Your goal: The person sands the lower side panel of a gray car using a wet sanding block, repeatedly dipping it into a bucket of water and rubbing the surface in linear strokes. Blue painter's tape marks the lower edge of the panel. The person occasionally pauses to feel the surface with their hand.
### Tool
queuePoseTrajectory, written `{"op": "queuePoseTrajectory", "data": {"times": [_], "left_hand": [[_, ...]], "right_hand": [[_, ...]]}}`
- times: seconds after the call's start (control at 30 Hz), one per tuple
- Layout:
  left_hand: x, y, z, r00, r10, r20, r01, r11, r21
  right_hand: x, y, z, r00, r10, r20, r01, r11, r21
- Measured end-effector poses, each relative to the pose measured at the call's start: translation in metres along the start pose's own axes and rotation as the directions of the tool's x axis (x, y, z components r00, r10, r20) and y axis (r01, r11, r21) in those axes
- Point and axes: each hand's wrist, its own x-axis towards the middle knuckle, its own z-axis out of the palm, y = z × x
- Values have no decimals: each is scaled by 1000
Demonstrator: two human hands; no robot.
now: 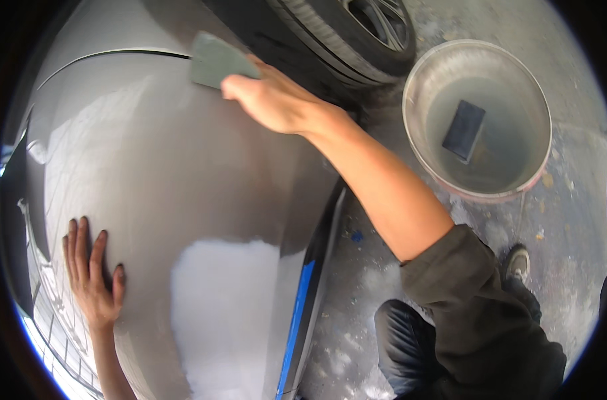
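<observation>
While the right hand (273,100) grips its right end, the pad (218,63) sits at the upper edge of the panel (157,180), toward the upper right corner, over the end of the seam (130,51); whether its whole face touches the panel cannot be told. It is flat and grey-green with a straight left edge, and looks light and thin, probably fairly stiff with a little give, hardly fragile, and likely slippery if wet. The end under the thumb seems the best place to take hold, leaving the left edge free; the thumb shows on the near side, the other fingers are mostly hidden.

The broad middle of the panel, smooth and curved, gives the pad most room, running down to the pale patch (227,307) by the lower right corner. The left hand (90,283) lies palm down near the left edge, fingers spread, holding nothing, and bounds the room there. A thin edge could catch on the seam, or on the dark trim (325,230) and blue tape (295,327) along the right edge. Beyond that edge stand the wheel (347,47), near the right hand, and the bucket (427,87), with a dark block (463,130) in its cloudy water
</observation>
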Motion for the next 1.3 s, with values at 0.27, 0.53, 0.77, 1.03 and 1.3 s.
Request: {"op": "queuePoseTrajectory", "data": {"times": [0.27,0.53,0.77,1.03,1.3], "left_hand": [[-9,-15,5,999,50,-8,-49,996,70],[-11,-16,10,999,42,-6,-42,997,69],[-9,-14,5,999,35,2,-35,997,67],[-6,-16,13,999,52,-13,-51,997,63],[-3,-8,2,1000,24,4,-24,999,37]], "right_hand": [[-46,55,17,949,-224,-224,145,936,-321],[-110,121,4,946,-142,-293,-43,837,-546],[-158,165,-17,948,14,-317,-217,758,-615],[-172,199,1,862,76,-502,-320,848,-421],[-144,151,121,888,2,-460,-219,881,-420]]}}
